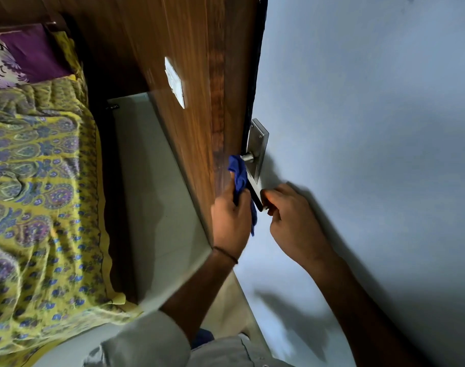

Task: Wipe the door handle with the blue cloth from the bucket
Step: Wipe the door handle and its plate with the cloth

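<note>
A steel lever door handle point(255, 193) on a long steel backplate point(258, 144) is fixed to the pale blue door point(358, 128). My left hand point(230, 221) grips a blue cloth point(238, 176), which is bunched against the lever near its spindle and hangs below my fingers. My right hand point(292, 221) pinches the free end of the lever between its fingertips. No bucket is in view.
A dark wooden panel point(189, 75) with a white switch plate point(174, 82) stands left of the door. A bed with a yellow patterned cover point(41, 194) fills the left side. Pale floor point(157, 181) lies between bed and panel.
</note>
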`<state>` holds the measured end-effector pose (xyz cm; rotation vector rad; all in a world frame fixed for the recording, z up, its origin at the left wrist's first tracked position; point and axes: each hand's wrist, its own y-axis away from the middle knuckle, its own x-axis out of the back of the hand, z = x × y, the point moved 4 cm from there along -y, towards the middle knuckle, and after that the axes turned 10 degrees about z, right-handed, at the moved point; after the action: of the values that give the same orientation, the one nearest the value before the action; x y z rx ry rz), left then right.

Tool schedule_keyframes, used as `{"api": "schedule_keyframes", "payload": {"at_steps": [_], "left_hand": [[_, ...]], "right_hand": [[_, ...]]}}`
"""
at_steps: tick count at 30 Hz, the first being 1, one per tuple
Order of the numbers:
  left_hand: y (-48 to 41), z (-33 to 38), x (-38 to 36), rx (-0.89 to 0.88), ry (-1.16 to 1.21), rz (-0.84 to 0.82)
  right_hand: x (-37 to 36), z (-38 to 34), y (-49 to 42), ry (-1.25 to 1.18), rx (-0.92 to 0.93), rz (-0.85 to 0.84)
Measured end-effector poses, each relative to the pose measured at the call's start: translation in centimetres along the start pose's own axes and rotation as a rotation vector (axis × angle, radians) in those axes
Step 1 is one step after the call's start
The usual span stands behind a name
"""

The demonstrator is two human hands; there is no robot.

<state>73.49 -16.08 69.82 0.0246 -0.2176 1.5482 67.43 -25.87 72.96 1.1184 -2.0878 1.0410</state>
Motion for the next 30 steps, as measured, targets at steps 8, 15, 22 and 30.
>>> {"api": "schedule_keyframes", "payload": {"at_steps": [8, 15, 22, 30], "left_hand": [[4.3, 0.2, 0.6, -0.030, 0.002, -0.080], [1.9, 1.3, 0.3, -0.032, -0.058, -0.037], [5.4, 0.8, 1.1, -0.021, -0.033, -0.114], [-3.9, -0.5, 0.3, 0.135, -0.031, 0.017]], "right_hand": [[0.1, 0.0, -0.2, -0.026, -0.028, -0.020], [0.2, 0.3, -0.1, -0.011, -0.005, -0.005], [-0.1, 0.4, -0.2, 0.019, 0.024, -0.018], [-0.1, 0.4, -0.2, 0.082, 0.050, -0.023]]}}
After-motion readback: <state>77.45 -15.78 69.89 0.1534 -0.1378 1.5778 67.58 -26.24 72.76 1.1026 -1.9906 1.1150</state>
